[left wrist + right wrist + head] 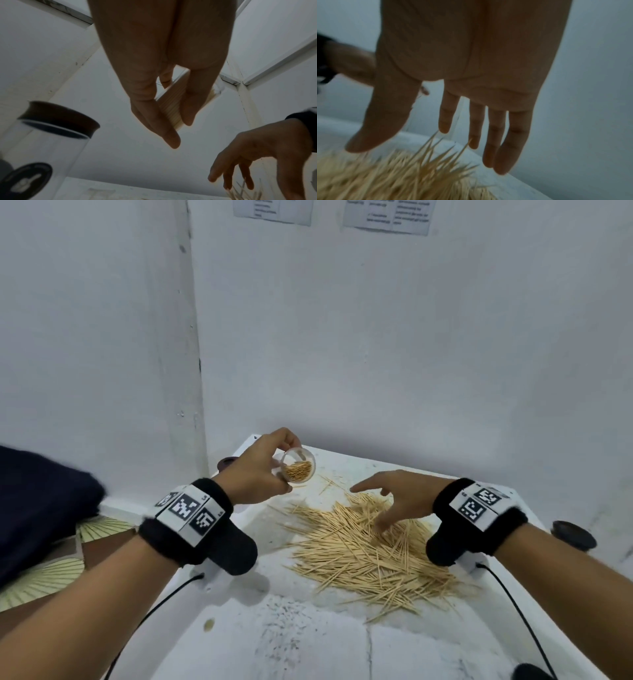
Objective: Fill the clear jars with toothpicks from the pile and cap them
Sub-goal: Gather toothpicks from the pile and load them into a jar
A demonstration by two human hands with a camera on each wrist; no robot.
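My left hand (274, 465) grips a small clear jar (298, 469), lifted off the table and tilted so its open mouth faces me. The jar is partly filled with toothpicks. In the left wrist view my fingers (159, 121) wrap around the jar (171, 108). My right hand (390, 505) hovers open, fingers spread and pointing down, over the back of the toothpick pile (370, 553) and holds nothing. The right wrist view shows the spread fingers (494, 135) just above the pile (393, 175).
A capped clear jar (51, 135) with a dark lid and a black label stands at the back left, its lid (226, 463) peeking out behind my left hand. A loose dark lid (573, 535) lies at the table's right edge. The white table (308, 645) sits in a wall corner.
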